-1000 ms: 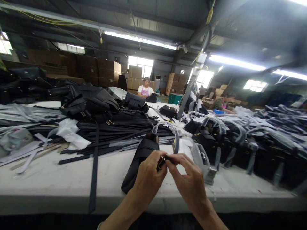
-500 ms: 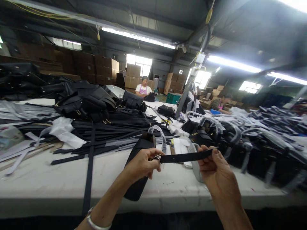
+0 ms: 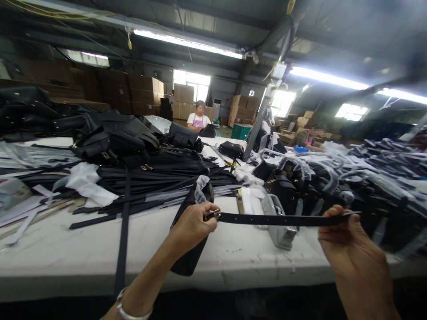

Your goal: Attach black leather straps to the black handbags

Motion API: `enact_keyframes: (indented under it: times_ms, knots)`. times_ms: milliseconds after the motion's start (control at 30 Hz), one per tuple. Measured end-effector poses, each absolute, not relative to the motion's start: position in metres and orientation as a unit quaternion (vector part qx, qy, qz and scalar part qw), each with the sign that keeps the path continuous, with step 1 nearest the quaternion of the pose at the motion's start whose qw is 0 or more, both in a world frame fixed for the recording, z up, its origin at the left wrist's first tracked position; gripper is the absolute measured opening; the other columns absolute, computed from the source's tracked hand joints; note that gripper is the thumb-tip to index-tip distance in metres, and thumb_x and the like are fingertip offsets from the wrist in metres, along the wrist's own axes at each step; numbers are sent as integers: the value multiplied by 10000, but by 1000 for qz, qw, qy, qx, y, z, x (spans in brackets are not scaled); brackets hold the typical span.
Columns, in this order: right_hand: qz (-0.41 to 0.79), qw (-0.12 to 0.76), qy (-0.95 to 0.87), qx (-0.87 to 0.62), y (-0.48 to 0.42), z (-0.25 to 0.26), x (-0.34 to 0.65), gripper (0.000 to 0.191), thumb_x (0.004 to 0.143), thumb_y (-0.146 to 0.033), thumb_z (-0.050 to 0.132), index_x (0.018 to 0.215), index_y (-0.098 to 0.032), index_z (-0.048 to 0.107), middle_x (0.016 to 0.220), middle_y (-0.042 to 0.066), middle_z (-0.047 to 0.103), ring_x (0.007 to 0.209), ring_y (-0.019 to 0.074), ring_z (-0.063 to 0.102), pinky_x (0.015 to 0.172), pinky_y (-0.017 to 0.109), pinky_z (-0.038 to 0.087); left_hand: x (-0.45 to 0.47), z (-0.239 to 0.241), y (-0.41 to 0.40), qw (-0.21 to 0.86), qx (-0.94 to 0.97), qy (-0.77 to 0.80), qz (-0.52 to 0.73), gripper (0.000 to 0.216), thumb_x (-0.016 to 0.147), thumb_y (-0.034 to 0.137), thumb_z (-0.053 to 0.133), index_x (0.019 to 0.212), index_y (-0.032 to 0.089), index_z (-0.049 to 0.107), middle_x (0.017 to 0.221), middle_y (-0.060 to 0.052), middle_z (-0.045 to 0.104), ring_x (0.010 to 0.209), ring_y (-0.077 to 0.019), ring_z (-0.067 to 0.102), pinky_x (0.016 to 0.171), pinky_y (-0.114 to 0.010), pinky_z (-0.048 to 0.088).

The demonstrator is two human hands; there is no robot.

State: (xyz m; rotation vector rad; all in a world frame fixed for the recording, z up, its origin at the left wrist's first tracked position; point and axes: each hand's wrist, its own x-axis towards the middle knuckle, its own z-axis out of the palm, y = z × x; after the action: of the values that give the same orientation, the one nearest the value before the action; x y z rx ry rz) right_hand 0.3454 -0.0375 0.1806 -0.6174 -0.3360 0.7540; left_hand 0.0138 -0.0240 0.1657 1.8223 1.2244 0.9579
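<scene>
A black strap with a row of small holes is stretched level above the table between my two hands. My left hand is closed around its metal buckle. The strap's other end is pinched in my right hand, off to the right. Behind my left hand and forearm stands a black handbag, partly hidden, its handle wrapped in clear plastic. Beneath the strap, a grey plastic holder rests on the table.
Long black straps lie heaped at the left, with black bags piled on them. One strap hangs over the front edge. Wrapped-handle bags line the right. Across the white table sits a person in an apron.
My right hand has moved right, and a longer length of strap now shows between my hands. The grey holder is more exposed. My left hand has shifted slightly left.
</scene>
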Motion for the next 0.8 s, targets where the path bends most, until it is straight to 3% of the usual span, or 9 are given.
enact_keyframes:
  times_ms: [100, 200, 300, 367, 500, 633, 800]
  knots:
    - [382, 845, -219, -302, -40, 162, 332, 141, 887, -338, 645, 849, -223, 716, 868, -19, 744, 855, 105, 702, 842, 215, 578, 21, 165, -23, 319, 711, 486, 394, 267, 771, 179, 519, 973, 190, 693, 677, 24, 664, 548, -112, 556, 519, -192, 378]
    - [468, 762, -324, -309, -46, 136, 290, 409, 766, -520, 730, 1081, -261, 689, 1084, 38, 727, 1051, 200, 660, 1004, 371, 497, 31, 163, -24, 284, 709, 502, 405, 259, 761, 161, 531, 955, 214, 694, 779, 11, 708, 683, -145, 634, 626, -210, 425]
    - [547, 682, -382, -299, -49, 119, 242, 532, 687, -502, 800, 1143, -261, 670, 1200, 102, 681, 1161, 294, 597, 1059, 503, 416, 40, 163, -27, 255, 706, 530, 394, 259, 772, 170, 539, 977, 223, 689, 818, -5, 724, 723, -169, 653, 661, -233, 439]
    - [573, 650, -388, -313, -46, 118, 220, 408, 713, -412, 806, 1059, -219, 704, 1089, 107, 724, 1038, 288, 667, 1003, 505, 469, 42, 165, -29, 250, 708, 536, 385, 271, 768, 157, 543, 990, 217, 689, 828, -14, 728, 734, -176, 655, 674, -243, 445]
    - [587, 645, -351, -341, -35, 127, 206, 240, 724, -328, 810, 872, -157, 726, 754, 66, 758, 695, 215, 730, 745, 376, 607, 32, 164, -28, 327, 693, 493, 412, 287, 810, 220, 570, 1080, 201, 664, 822, -15, 716, 678, -154, 630, 606, -222, 449]
    - [578, 657, -344, -340, -28, 134, 209, 243, 692, -325, 833, 844, -167, 728, 715, 52, 758, 654, 205, 733, 659, 319, 621, 17, 157, -24, 425, 655, 467, 415, 402, 844, 370, 596, 1191, 169, 612, 745, -16, 678, 507, -107, 526, 419, -182, 353]
    - [577, 658, -345, -340, -26, 138, 212, 231, 684, -313, 838, 838, -181, 726, 728, 48, 765, 660, 203, 737, 650, 309, 623, 8, 156, -18, 450, 640, 458, 423, 421, 851, 356, 593, 1221, 154, 581, 742, -21, 678, 467, -72, 438, 397, -160, 328]
